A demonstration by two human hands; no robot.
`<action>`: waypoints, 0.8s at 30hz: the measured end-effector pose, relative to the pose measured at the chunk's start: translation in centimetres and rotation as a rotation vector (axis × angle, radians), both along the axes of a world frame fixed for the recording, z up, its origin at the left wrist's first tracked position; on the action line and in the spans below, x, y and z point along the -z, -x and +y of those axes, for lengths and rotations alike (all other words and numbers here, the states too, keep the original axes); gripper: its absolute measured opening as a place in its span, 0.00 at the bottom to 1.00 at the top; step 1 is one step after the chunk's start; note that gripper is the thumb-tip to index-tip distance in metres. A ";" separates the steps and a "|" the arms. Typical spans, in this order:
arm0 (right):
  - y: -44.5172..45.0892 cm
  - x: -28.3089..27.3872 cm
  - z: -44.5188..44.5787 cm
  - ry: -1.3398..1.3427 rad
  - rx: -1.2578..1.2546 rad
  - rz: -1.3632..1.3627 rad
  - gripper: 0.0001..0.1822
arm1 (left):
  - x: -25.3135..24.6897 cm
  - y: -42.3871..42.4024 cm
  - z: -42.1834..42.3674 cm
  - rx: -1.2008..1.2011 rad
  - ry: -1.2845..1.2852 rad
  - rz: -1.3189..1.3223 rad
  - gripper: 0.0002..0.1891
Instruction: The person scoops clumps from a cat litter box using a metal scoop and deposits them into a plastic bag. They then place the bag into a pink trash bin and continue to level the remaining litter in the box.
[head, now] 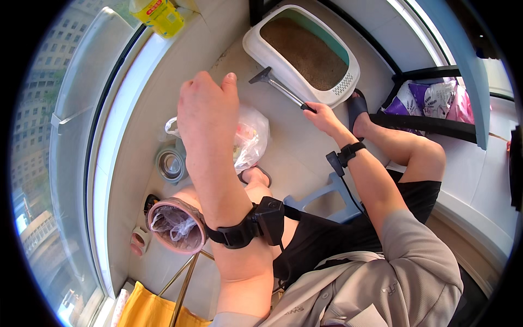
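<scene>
My right hand (322,117) grips the black handle end of a metal cat litter scoop (288,90). The scoop's dark head points left, outside the near rim of a white litter box (255,45). Brown litter (302,49) covers the bottom of the box, and its inner wall is green. Raised close to the camera, my left hand (209,102) shows its back and thumb. Its other fingers curl away from view, so whether they hold anything is hidden. Behind that wrist, a translucent plastic bag (253,133) with things inside sits on the floor, partly covered.
A pink-rimmed bin (177,225) with a bag liner stands by my left leg. Beyond it are a grey-green bowl (170,164) and the window wall. A blue plastic stool (318,196) is beneath me. Purple-and-white packages (425,100) rest on a black-framed rack at right.
</scene>
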State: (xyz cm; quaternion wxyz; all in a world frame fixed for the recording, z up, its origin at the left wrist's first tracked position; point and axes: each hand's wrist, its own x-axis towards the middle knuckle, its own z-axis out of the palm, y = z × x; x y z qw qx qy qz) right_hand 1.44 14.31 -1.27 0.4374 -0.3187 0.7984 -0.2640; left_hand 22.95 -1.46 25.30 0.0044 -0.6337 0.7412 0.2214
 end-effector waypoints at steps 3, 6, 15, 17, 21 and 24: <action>-0.3 -0.7 -3.2 0.034 -0.045 0.079 0.21 | 0.3 0.0 0.1 0.011 0.006 0.006 0.29; -0.9 -1.1 -5.5 0.112 -0.133 0.260 0.22 | 0.0 0.2 0.3 -0.012 0.008 0.004 0.29; -3.6 -1.3 8.9 0.219 -0.019 0.633 0.22 | -0.5 0.6 0.6 -0.010 -0.027 0.022 0.29; -2.8 -0.5 10.3 0.199 0.028 0.650 0.23 | -0.4 0.7 0.7 0.002 -0.025 0.019 0.29; -1.8 -0.1 8.0 0.186 0.001 0.564 0.22 | -0.6 0.2 0.9 -0.006 -0.028 -0.017 0.29; -1.9 -0.5 9.8 0.157 0.057 0.392 0.22 | 0.3 -0.3 0.9 0.029 0.037 0.004 0.29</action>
